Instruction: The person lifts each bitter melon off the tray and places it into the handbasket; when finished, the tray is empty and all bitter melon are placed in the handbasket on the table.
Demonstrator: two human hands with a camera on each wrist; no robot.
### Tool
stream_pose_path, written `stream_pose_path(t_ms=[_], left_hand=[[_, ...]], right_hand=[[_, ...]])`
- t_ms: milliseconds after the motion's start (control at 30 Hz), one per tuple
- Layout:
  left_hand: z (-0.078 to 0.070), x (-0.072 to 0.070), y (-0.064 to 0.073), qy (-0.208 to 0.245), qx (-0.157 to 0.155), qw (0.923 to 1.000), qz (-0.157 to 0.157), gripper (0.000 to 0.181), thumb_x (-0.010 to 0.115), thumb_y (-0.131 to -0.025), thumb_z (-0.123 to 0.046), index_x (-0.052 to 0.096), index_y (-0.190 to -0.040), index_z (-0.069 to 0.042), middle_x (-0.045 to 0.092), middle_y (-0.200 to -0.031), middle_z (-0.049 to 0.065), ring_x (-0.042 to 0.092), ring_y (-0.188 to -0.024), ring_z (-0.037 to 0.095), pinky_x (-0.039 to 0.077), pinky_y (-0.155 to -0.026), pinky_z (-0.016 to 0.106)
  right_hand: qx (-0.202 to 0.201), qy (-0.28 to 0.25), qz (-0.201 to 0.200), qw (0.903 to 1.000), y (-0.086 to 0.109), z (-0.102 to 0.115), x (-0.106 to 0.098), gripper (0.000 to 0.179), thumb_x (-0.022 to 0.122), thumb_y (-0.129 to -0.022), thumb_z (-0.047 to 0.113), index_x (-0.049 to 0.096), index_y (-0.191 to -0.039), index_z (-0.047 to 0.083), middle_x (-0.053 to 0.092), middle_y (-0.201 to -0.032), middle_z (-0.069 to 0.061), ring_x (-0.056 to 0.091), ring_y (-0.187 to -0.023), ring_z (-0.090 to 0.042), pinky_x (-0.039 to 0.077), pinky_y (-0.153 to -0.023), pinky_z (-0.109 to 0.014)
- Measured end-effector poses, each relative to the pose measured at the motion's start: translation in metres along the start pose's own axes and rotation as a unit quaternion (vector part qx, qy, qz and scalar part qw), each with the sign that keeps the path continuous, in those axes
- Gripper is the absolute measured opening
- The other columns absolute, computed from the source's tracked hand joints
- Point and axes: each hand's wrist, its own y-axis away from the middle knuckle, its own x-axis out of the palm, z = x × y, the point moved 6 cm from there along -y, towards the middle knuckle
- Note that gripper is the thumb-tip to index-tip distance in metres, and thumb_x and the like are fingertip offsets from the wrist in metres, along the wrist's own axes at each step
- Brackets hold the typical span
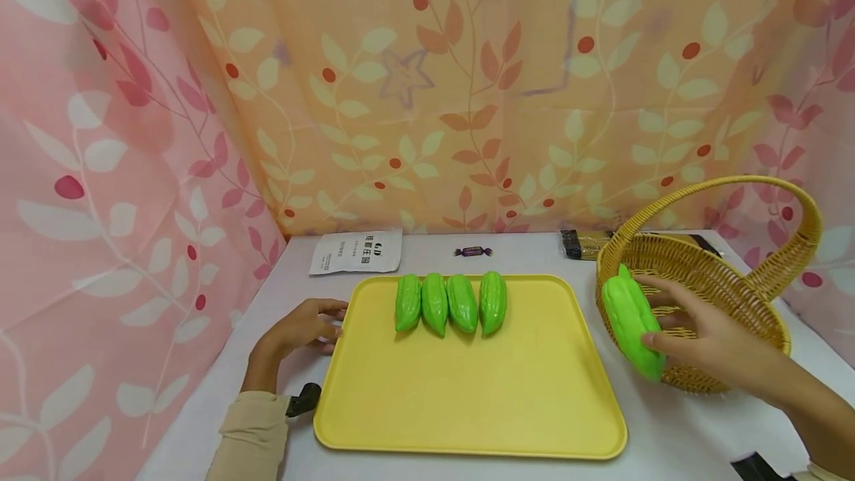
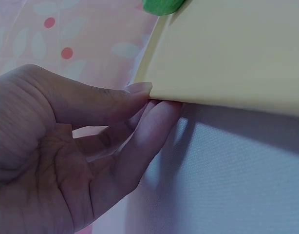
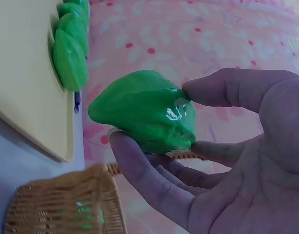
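Observation:
My right hand grips a glossy green star fruit, ridged and pointed, in front of the wicker basket. In the right wrist view the thumb and fingers hold this fruit by its sides. At the left, my left hand is at the side of the yellow tray. The left wrist view has its thumb on the tray's rim and fingers beneath. Several similar green star fruits lie in a row along the tray's far part.
Behind the tray are a white printed pouch and a small purple wrapped candy. A dark and gold packet lies behind the basket, whose tall handle arches up. Patterned curtains enclose the white table.

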Motion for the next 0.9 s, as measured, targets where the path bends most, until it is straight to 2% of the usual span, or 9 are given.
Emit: stream_pose_path(t_ms=[233,400,533,633,700,767,900], left_hand=[[0.003,0.001,-0.003,-0.001,-0.002,1.0000,0.003,0.067,0.066,-0.087,0.000,0.052,-0.152,0.004,0.061,-0.140,0.021,0.067,-0.086,0.021,0.063,-0.074,0.036],[0.004,0.001,-0.003,0.001,-0.005,1.0000,0.002,0.066,0.066,-0.087,0.001,0.053,-0.152,0.004,0.060,-0.140,0.020,0.067,-0.085,0.021,0.063,-0.074,0.035],[0.006,0.001,-0.004,0.004,-0.001,1.0000,0.004,0.066,0.066,-0.088,0.001,0.052,-0.152,0.005,0.060,-0.140,0.021,0.067,-0.085,0.021,0.063,-0.075,0.036],[0.005,0.001,-0.003,0.011,0.000,0.9999,0.005,0.066,0.066,-0.088,0.001,0.052,-0.152,0.005,0.060,-0.140,0.021,0.067,-0.085,0.021,0.063,-0.074,0.036],[0.005,0.001,-0.003,0.014,0.002,0.9999,0.006,0.065,0.066,-0.087,0.001,0.053,-0.151,0.005,0.060,-0.140,0.020,0.067,-0.085,0.021,0.063,-0.074,0.035],[0.005,0.001,-0.003,0.016,0.003,0.9998,0.007,0.065,0.066,-0.087,0.001,0.053,-0.151,0.005,0.061,-0.139,0.020,0.067,-0.085,0.022,0.063,-0.074,0.035],[0.005,0.001,-0.003,0.010,0.005,0.9999,0.007,0.066,0.066,-0.087,0.001,0.052,-0.151,0.005,0.060,-0.139,0.021,0.067,-0.085,0.021,0.063,-0.074,0.036]], right_hand=[[0.005,-0.004,-0.017,0.9998,0.006,-0.012,-0.021,0.083,0.066,-0.104,0.018,0.014,-0.167,0.003,0.039,-0.151,-0.034,0.062,-0.120,-0.051,0.064,-0.070,-0.037],[0.028,-0.004,-0.015,0.9995,0.004,-0.024,-0.034,0.085,0.064,-0.106,0.021,0.009,-0.167,0.001,0.042,-0.148,-0.037,0.063,-0.118,-0.046,0.064,-0.072,-0.038],[0.027,0.000,-0.019,0.9995,0.001,-0.033,-0.044,0.084,0.063,-0.106,0.020,0.009,-0.166,-0.001,0.043,-0.147,-0.038,0.068,-0.110,-0.015,0.064,-0.072,-0.038],[0.033,0.010,-0.022,0.9992,-0.001,-0.038,-0.052,0.082,0.062,-0.107,0.023,0.009,-0.166,-0.001,0.040,-0.148,-0.039,0.067,-0.104,-0.010,0.064,-0.071,-0.037],[0.045,0.015,-0.019,0.9987,-0.004,-0.042,-0.056,0.082,0.060,-0.108,0.025,0.008,-0.166,-0.001,0.040,-0.147,-0.040,0.069,-0.101,-0.021,0.063,-0.072,-0.036],[0.055,0.013,-0.012,0.9983,-0.007,-0.047,-0.060,0.083,0.059,-0.108,0.027,0.005,-0.167,0.000,0.038,-0.148,-0.041,0.069,-0.100,-0.027,0.063,-0.072,-0.035],[0.066,0.002,-0.003,0.9978,-0.013,-0.057,-0.068,0.086,0.057,-0.109,0.030,0.001,-0.167,0.001,0.031,-0.152,-0.042,0.071,-0.096,-0.026,0.063,-0.076,-0.039]])
